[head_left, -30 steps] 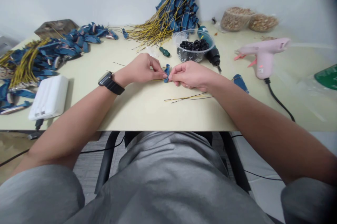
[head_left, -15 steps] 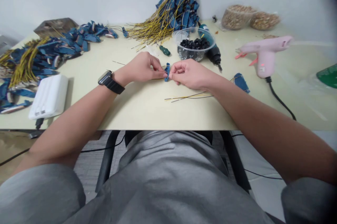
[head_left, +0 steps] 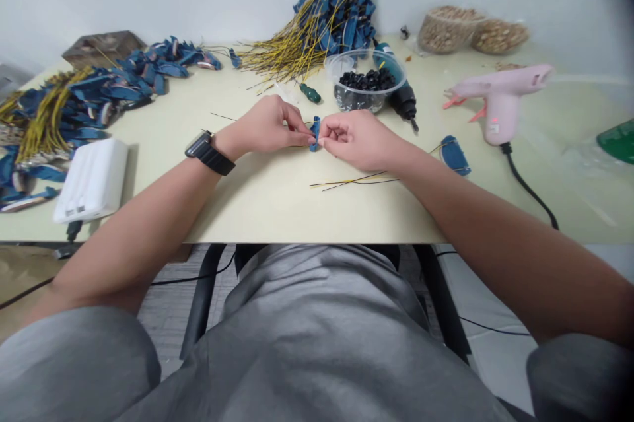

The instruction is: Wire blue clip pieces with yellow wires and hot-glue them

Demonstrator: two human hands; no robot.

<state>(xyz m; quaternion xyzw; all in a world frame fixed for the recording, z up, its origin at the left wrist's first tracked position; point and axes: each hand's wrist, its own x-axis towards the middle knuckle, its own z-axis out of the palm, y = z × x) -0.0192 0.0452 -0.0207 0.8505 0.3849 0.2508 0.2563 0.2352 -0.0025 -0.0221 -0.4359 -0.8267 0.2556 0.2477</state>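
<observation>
My left hand (head_left: 270, 125) and my right hand (head_left: 354, 138) meet at the middle of the cream table (head_left: 277, 204), fingertips pinched on one small blue piece (head_left: 316, 133) held between them. A black watch sits on my left wrist. Thin yellow and black wires (head_left: 354, 181) lie on the table just below my right hand. A second blue piece (head_left: 453, 154) rests to the right of my right forearm.
Heaps of blue pieces on yellow wires lie at the left (head_left: 74, 102) and at the back (head_left: 329, 19). A clear bowl of black bits (head_left: 364, 82), a pink glue gun (head_left: 500, 102) with cord, a white box (head_left: 92, 181) and bags of nuts (head_left: 470, 32) surround the hands.
Both hands have stayed pinched on the blue piece, shifting only slightly; the view has tilted a little downward.
</observation>
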